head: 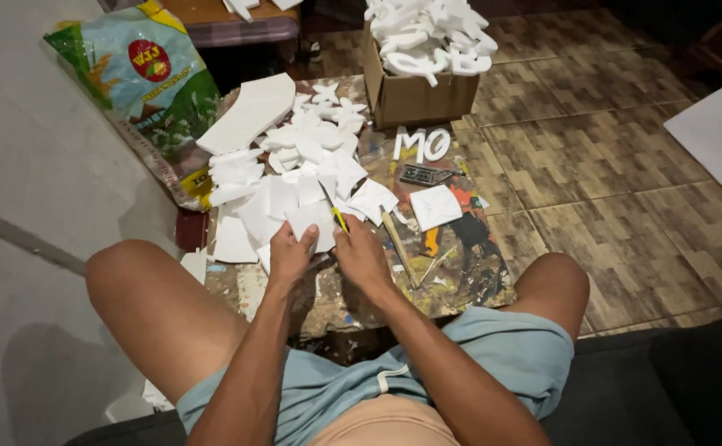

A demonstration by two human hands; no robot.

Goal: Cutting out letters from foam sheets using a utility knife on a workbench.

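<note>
- We saw both forearms reach forward and down from the seated person's lap, between the bare knees, and converge over the near part of a low, paint-stained worktop (460,277).
- The left hand (291,254) lay palm down with its fingers spread and curled over the near edge of a white foam piece (311,221); its grip was closed on that piece, pressing it flat against the worktop.
- The right hand (361,254) sat just beside the left, wrist bent slightly inward, its grip closed narrowly around a yellow-handled cutter (336,216) whose thin blade pointed away from the body and met the same foam piece.
- The foam piece lay at the near edge of a heap of white foam offcuts (295,165), which covered the left half of the worktop.
- A thick curved foam slab (249,114) rested on the far left of that heap.
- Two white foam letters (421,144) lay flat on the worktop beyond the hands, just before an open cardboard box (414,95) filled with more white foam shapes.
- A square foam piece (435,206) and a wooden stick (397,244) lay to the right of the right hand, apart from it.
- A printed plastic sack (142,78) leaned against the grey wall at left; brown tiled floor (608,165) extended to the right.
</note>
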